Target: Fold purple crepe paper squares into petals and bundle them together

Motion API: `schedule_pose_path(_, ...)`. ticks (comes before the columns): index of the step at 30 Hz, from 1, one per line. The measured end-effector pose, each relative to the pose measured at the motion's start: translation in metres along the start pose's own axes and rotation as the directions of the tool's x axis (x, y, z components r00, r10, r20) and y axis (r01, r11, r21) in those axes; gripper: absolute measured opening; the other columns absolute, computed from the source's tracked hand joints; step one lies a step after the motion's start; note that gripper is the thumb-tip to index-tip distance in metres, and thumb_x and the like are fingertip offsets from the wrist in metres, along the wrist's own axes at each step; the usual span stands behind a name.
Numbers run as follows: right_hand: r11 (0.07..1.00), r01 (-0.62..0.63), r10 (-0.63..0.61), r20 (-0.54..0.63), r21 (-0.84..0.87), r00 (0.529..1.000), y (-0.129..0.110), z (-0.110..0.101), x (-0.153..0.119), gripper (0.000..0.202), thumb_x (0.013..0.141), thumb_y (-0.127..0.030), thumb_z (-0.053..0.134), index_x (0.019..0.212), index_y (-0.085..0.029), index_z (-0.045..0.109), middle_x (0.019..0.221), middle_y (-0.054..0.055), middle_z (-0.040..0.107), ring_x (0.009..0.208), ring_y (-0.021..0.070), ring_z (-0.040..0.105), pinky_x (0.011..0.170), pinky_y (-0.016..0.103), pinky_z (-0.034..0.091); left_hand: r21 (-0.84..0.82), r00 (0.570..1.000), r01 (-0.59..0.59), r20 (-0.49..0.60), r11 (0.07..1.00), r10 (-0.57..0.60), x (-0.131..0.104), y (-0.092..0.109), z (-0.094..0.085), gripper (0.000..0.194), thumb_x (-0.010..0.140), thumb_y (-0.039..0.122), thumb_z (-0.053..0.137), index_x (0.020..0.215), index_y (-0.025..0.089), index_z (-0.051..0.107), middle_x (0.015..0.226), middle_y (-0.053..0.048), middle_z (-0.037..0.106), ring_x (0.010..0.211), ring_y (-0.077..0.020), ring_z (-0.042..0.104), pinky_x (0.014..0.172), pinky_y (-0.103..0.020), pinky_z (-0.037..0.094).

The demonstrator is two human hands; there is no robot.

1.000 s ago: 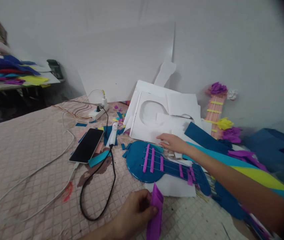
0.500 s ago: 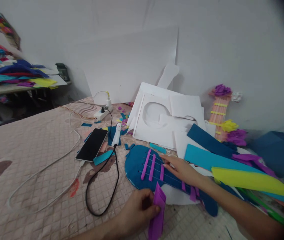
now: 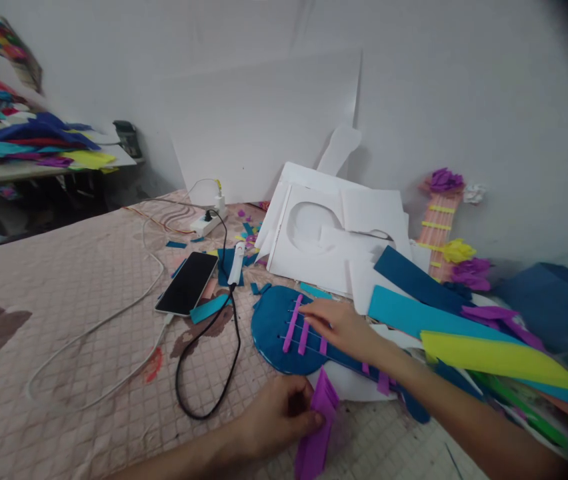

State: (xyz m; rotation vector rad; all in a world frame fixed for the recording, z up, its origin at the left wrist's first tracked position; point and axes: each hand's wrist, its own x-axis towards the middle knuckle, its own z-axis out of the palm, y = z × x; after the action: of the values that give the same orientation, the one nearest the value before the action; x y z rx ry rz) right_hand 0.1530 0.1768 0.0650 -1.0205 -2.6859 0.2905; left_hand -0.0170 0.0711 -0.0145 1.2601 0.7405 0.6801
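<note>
On the table lies a flat blue guitar shape (image 3: 270,333), wrapped in crepe paper, with thin white strings. Several purple strips (image 3: 291,325) cross its strings. My right hand (image 3: 347,330) reaches over the guitar, fingers stretched out, its fingertips at the upper ends of the strips on the body. Whether those fingers pinch anything is hard to see; they look laid on the surface. Closer to me, my left hand (image 3: 277,417) is closed on a folded piece of purple crepe paper (image 3: 318,427), held upright just in front of the guitar.
A phone (image 3: 187,283) on a white cable, a white glue gun (image 3: 237,263) with a black cord and a power strip (image 3: 209,222) lie left of the guitar. Cut white boards (image 3: 309,267) lean behind. Coloured crepe paper (image 3: 494,360) piles up at right, below a decorated pink guitar neck (image 3: 439,227).
My right hand has slid left along the guitar, from beside the third strip to the strips on the body. My left hand keeps the purple crepe paper in nearly the same place.
</note>
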Motion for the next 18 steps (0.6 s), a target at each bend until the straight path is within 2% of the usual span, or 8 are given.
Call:
schedule_pose_path(3, 0.994, 0.099, -0.101, 0.038, 0.036, 0.994, -0.042, 0.021, 0.028, 0.024, 0.094, -0.026, 0.046, 0.109, -0.021, 0.064, 0.101, 0.004, 0.070, 0.094, 0.0158, 0.064, 0.083, 0.027, 0.048, 0.012, 0.974, 0.024, 0.226, 1.000, -0.026, -0.011, 0.018, -0.010, 0.027, 0.073, 0.037, 0.067, 0.071, 0.015, 0.051, 0.065, 0.003, 0.048, 0.059, -0.0087, 0.041, 0.055, -0.021, 0.032)
schedule_pose_path(5, 0.991, 0.128, -0.130, 0.044, 0.042, 0.991, -0.060, 0.034, 0.048, 0.023, 0.094, -0.023, 0.046, 0.106, -0.019, 0.065, 0.099, 0.004, 0.070, 0.093, 0.0150, 0.064, 0.082, 0.026, 0.047, 0.057, 0.945, 0.031, 0.325, 0.998, -0.048, -0.023, 0.031, -0.022, 0.028, 0.072, 0.039, 0.070, 0.072, 0.015, 0.055, 0.065, 0.003, 0.050, 0.059, -0.0088, 0.043, 0.057, -0.021, 0.034)
schedule_pose_path(8, 0.991, 0.132, -0.133, 0.035, 0.024, 0.991, -0.080, 0.054, 0.079, 0.024, 0.095, -0.020, 0.042, 0.106, -0.017, 0.063, 0.101, 0.005, 0.069, 0.095, 0.0143, 0.062, 0.084, 0.025, 0.045, 0.072, 0.945, 0.053, 0.320, 0.996, -0.073, -0.045, 0.045, -0.046, 0.030, 0.072, 0.041, 0.071, 0.070, 0.015, 0.056, 0.068, 0.002, 0.054, 0.063, -0.0101, 0.048, 0.062, -0.022, 0.039)
schedule_pose_path(12, 0.990, 0.136, -0.134, 0.045, -0.047, 0.990, -0.106, 0.080, 0.116, 0.021, 0.093, -0.020, 0.046, 0.109, -0.016, 0.060, 0.103, 0.006, 0.065, 0.095, 0.0154, 0.061, 0.081, 0.025, 0.046, 0.053, 0.958, 0.108, 0.261, 0.993, -0.118, -0.071, 0.051, -0.074, 0.030, 0.073, 0.040, 0.071, 0.071, 0.015, 0.055, 0.065, 0.003, 0.052, 0.060, -0.0082, 0.046, 0.058, -0.020, 0.036)
schedule_pose_path(15, 0.980, 0.131, -0.128, 0.032, -0.150, 0.991, -0.124, 0.093, 0.138, 0.030, 0.091, -0.011, 0.043, 0.118, -0.018, 0.055, 0.112, 0.010, 0.058, 0.102, 0.0204, 0.056, 0.081, 0.031, 0.046, 0.025, 0.965, 0.103, 0.238, 0.994, -0.106, -0.084, 0.050, -0.081, 0.028, 0.074, 0.039, 0.071, 0.072, 0.015, 0.056, 0.067, 0.003, 0.052, 0.061, -0.0083, 0.045, 0.061, -0.020, 0.037)
schedule_pose_path(18, 0.962, 0.091, -0.091, 0.010, -0.257, 0.996, -0.129, 0.100, 0.155, 0.043, 0.089, -0.005, 0.040, 0.129, -0.020, 0.046, 0.116, 0.013, 0.054, 0.106, 0.0243, 0.052, 0.083, 0.038, 0.045, 0.015, 0.969, 0.072, 0.235, 0.997, -0.073, -0.093, 0.049, -0.083, 0.024, 0.076, 0.037, 0.070, 0.075, 0.015, 0.059, 0.070, 0.002, 0.054, 0.065, -0.0097, 0.048, 0.065, -0.022, 0.039)
